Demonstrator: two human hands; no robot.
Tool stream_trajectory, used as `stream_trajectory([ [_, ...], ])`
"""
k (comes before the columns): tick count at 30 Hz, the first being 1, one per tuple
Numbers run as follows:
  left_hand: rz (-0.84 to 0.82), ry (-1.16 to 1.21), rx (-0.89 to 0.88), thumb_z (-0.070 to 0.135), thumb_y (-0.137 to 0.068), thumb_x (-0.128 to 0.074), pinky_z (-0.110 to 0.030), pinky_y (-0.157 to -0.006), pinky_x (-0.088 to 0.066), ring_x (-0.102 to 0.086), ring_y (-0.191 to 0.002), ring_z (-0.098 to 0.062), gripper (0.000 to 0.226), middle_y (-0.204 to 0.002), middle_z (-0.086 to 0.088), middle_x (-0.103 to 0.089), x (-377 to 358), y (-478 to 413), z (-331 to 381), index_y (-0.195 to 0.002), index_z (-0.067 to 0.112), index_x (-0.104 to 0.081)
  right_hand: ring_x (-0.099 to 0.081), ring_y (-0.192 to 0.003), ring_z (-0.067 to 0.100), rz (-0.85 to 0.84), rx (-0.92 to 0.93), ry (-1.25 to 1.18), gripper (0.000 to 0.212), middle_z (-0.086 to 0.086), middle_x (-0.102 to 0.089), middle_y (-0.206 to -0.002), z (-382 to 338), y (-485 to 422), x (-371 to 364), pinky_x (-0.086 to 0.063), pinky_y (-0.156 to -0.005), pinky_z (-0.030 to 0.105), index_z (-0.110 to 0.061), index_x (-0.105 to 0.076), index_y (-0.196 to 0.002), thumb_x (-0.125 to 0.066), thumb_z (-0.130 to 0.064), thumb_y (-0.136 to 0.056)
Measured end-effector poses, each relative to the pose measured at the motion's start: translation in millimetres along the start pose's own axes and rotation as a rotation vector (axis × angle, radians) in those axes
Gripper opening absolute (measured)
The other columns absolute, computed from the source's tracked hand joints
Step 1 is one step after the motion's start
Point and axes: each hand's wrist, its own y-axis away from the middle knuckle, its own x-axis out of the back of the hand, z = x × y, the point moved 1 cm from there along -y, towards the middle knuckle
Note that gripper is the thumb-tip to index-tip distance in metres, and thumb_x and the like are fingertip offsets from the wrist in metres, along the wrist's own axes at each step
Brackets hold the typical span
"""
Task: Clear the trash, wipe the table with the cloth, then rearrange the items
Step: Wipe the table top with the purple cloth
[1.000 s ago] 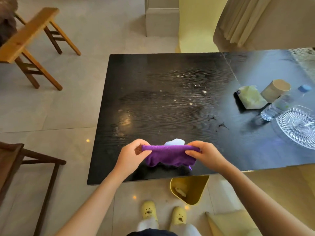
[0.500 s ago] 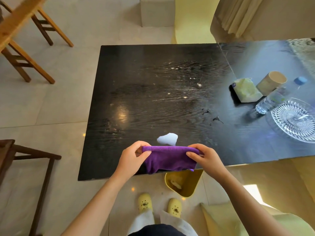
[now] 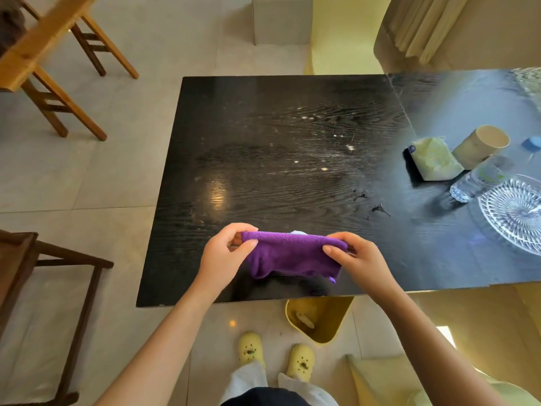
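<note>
A purple cloth [image 3: 289,254] is stretched between my left hand [image 3: 227,252] and my right hand [image 3: 355,257], just above the near edge of the black table [image 3: 263,127]. Each hand pinches one upper corner. A white scrap of paper [image 3: 298,232] lies on the table behind the cloth, mostly hidden by it. White crumbs [image 3: 323,169] and small dark bits [image 3: 379,208] are scattered over the middle of the tabletop. At the right stand a green packet [image 3: 436,159], a beige cup [image 3: 480,146] lying tilted, a plastic bottle [image 3: 483,178] on its side and a glass plate [image 3: 515,210].
A yellow bin [image 3: 319,319] sits on the floor under the table's near edge, by my yellow shoes [image 3: 275,354]. Wooden chairs stand at the far left [image 3: 58,71] and the near left [image 3: 38,288]. A yellow cushion [image 3: 409,382] lies at the lower right.
Both hands kept their hold on the cloth. Against the table they shifted slightly, so the cloth now hides most of the white scrap.
</note>
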Motion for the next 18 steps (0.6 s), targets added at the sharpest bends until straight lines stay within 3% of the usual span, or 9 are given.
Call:
stream_trajectory([
  [4, 0.120, 0.092, 0.045, 0.014, -0.088, -0.062, -0.021, -0.087, -0.050, -0.059, -0.101, -0.009, 0.030, -0.111, 0.004, -0.061, 9.8, -9.5, 22.4, -0.116, 0.022, -0.058, -0.067, -0.088, 0.010, -0.014, 0.073, 0.002, 0.013, -0.007, -0.070, -0.090, -27.3, -22.5, 10.5, -0.057, -0.072, 0.023, -0.026, -0.067, -0.096, -0.061, -0.017, -0.089],
  [7, 0.251, 0.185, 0.089, 0.015, -0.087, -0.063, -0.015, -0.081, -0.046, -0.058, -0.104, -0.010, 0.038, -0.116, 0.004, -0.058, 15.2, -16.3, 33.0, -0.124, 0.021, -0.053, -0.066, -0.084, 0.008, -0.035, 0.120, 0.007, 0.013, -0.004, -0.072, -0.089, -45.7, -44.1, 13.7, -0.055, -0.072, 0.021, -0.025, -0.070, -0.091, -0.062, -0.016, -0.087],
  [13, 0.426, 0.265, 0.092, 0.012, -0.089, -0.060, -0.012, -0.072, -0.047, -0.059, -0.091, 0.000, 0.025, -0.107, 0.003, -0.062, 33.7, -43.0, 31.5, -0.113, 0.019, -0.056, -0.063, -0.082, 0.012, -0.059, 0.177, 0.082, 0.010, -0.007, -0.069, -0.084, -75.9, -101.4, -6.8, -0.050, -0.073, 0.022, -0.026, -0.067, -0.088, -0.061, -0.018, -0.087],
  [18, 0.453, 0.160, 0.059, 0.013, -0.090, -0.059, -0.012, -0.072, -0.046, -0.059, -0.088, -0.002, 0.021, -0.104, 0.005, -0.062, 59.3, -91.3, 13.1, -0.107, 0.024, -0.057, -0.053, -0.076, 0.009, 0.017, 0.183, 0.158, 0.008, -0.007, -0.061, -0.081, -90.3, -152.4, -43.9, -0.038, -0.060, 0.004, -0.019, -0.063, -0.091, -0.055, -0.018, -0.091],
])
